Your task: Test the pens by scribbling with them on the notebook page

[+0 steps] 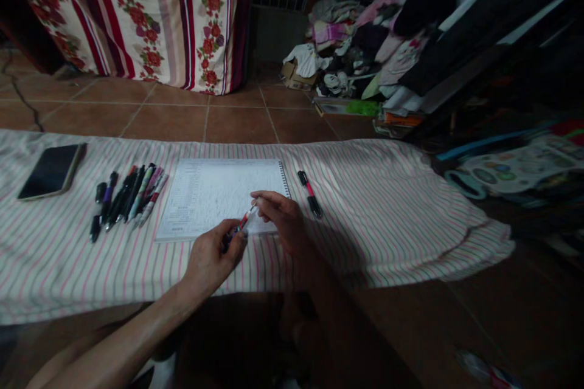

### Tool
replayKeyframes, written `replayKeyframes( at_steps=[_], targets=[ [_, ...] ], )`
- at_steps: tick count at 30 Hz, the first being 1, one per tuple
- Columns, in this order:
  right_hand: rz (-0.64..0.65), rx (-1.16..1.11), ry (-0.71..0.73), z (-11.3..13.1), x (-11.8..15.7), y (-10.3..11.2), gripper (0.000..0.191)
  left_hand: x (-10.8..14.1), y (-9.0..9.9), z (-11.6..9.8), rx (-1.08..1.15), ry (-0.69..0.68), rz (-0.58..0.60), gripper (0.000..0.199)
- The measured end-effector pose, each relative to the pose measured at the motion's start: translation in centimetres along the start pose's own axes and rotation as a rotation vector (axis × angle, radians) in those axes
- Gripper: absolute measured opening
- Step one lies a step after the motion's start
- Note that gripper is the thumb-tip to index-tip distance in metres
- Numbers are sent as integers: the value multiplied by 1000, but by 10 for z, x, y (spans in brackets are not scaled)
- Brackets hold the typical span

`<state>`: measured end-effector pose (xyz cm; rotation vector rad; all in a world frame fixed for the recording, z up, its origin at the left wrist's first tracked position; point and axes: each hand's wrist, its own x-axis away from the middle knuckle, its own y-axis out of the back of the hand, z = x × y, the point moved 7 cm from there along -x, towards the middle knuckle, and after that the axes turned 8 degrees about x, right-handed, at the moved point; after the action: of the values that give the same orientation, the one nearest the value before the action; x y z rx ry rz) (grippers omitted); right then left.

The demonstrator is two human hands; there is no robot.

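My left hand (210, 256) is closed around a pen (247, 217) with red, white and dark parts, held aslant over the near side of a spiral notebook (219, 185). At the pen's upper right end, the fingers of my right hand (286, 219) are pinched together on its pale tip. Whether a separate small part sits between those fingertips is too blurred to make out. The notebook lies open at a page with printed lines and pen marks, its coil along the right edge. To its right rests a black and red pen (311, 196).
Several pens (132, 194) lie in a bunch left of the notebook, with a dark phone (51, 171) farther left. All rest on a striped cloth (387, 213). Beyond are a tiled floor (237, 121), a flowered curtain (137, 12) and a heap of clothes (365, 36).
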<state>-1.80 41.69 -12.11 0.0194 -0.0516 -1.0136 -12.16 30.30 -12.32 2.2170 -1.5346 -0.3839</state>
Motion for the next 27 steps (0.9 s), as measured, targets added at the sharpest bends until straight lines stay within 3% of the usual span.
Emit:
replayKeyframes(
  at_steps=[27],
  targets=[
    [40, 180, 59, 5, 5, -8, 21, 0, 7, 0, -32, 7, -49, 31]
  ],
)
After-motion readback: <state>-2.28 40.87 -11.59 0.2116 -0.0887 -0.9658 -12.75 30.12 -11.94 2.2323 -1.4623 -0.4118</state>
